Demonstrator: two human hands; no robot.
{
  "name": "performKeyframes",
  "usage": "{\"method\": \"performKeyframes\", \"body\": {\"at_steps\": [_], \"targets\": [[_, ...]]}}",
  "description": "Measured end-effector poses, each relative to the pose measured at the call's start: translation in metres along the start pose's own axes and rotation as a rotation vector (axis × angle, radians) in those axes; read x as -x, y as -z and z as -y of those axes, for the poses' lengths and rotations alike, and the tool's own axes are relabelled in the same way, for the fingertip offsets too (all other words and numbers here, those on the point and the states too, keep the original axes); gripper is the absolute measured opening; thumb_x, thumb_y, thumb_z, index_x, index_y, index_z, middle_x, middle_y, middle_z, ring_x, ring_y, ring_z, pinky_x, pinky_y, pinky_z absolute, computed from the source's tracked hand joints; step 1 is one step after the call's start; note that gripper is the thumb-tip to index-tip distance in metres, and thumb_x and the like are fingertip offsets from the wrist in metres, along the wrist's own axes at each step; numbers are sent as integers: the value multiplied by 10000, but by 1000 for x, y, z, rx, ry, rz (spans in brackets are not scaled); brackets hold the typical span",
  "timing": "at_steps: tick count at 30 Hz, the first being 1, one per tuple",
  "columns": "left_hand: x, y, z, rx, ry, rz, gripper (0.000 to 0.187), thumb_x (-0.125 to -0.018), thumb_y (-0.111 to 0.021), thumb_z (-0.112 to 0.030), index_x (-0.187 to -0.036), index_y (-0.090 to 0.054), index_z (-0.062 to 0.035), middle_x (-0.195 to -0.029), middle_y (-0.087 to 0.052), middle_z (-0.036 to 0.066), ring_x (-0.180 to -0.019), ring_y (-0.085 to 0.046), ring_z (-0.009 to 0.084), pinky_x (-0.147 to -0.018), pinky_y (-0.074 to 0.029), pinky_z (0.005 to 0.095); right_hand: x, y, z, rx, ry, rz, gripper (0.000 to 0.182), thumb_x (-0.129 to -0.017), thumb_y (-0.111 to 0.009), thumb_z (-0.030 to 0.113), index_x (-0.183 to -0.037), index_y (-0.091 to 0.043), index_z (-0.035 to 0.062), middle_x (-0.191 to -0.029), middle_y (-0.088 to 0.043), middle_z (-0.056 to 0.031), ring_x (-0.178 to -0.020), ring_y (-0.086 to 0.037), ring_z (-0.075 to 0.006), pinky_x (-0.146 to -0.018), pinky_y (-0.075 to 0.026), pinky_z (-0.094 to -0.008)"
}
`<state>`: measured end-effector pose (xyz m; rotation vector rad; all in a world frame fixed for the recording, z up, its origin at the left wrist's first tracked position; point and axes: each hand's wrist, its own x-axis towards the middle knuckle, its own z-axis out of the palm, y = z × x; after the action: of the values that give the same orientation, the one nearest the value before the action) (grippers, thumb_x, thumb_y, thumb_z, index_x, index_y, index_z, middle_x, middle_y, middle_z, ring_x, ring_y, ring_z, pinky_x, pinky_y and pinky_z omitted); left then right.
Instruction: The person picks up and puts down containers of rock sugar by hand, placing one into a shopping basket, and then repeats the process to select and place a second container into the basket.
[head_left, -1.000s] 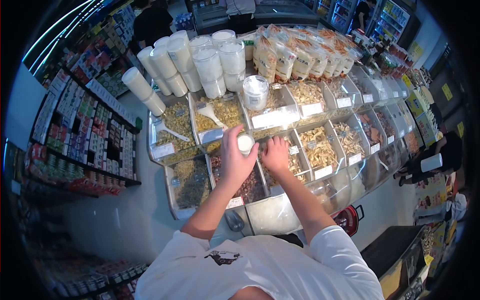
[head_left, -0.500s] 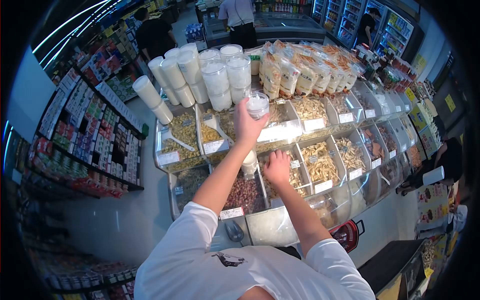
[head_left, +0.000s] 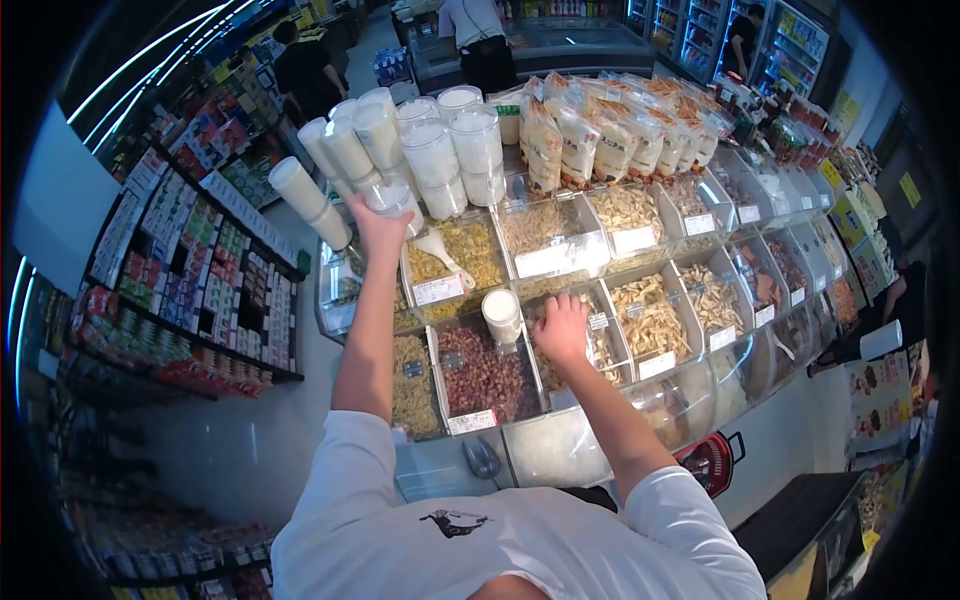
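My left hand [head_left: 379, 232] is wrapped round a clear plastic jar [head_left: 396, 198] with white contents, beside the stacked jars. My right hand [head_left: 562, 328] lies with fingers apart on the edge of a bin, holding nothing. Just left of it, a single jar with a white top [head_left: 502, 316] stands by the bin of dried rosebuds [head_left: 487, 375]. Below my left hand, a white scoop [head_left: 443, 258] rests on a bin of yellowish dried flowers [head_left: 470, 243]. Taller stacks of white-filled jars [head_left: 433, 160] stand along the back of the display.
Packed bags [head_left: 615, 140] stand in a row behind the bins. Clear bins of dried slices [head_left: 640, 315] run to the right. A dark scoop [head_left: 481, 457] hangs at the front. Shelves of boxed goods [head_left: 200, 275] stand at left. A person in dark clothes [head_left: 305, 75] is farther back.
My left hand has carried the jar leftward, from the middle of the back ledge to the left stacks. My right hand stays at about the same bin.
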<state>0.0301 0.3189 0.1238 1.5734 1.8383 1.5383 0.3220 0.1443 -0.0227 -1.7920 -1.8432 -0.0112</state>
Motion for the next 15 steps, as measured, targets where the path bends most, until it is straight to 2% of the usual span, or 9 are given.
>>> {"method": "performKeyframes", "body": {"at_steps": [4,13,15], "targets": [[-17,-23,38,-6,-57,40,1130,-646,-940,-156,-1518,-251,52,-1478,-426,295,-1372,-464,399,-1146,-392,427,0,0,-2,27,1,26,267,-789,-659,171,-1007,-602,28,-1083,-580,-173,-1087,-535,-366,-1003,-404,-505],[-10,-16,34,-167,-54,31,1146,-667,-944,-233,-1509,-240,96,-1501,-351,332,-1380,-423,441,-1148,-390,458,0,-3,-1,-3,14,-21,237,-764,-650,140,-966,-597,29,-1075,-578,-176,-1080,-530,-371,-987,-404,-503],[14,-13,27,-215,-111,-22,1008,-722,-904,-173,-1489,-297,75,-1467,-385,290,-1355,-451,414,-1148,-389,453,-1,-4,-2,3,20,-43,238,-759,-652,139,-963,-598,29,-1067,-577,-177,-1076,-531,-372,-982,-406,-501]]}}
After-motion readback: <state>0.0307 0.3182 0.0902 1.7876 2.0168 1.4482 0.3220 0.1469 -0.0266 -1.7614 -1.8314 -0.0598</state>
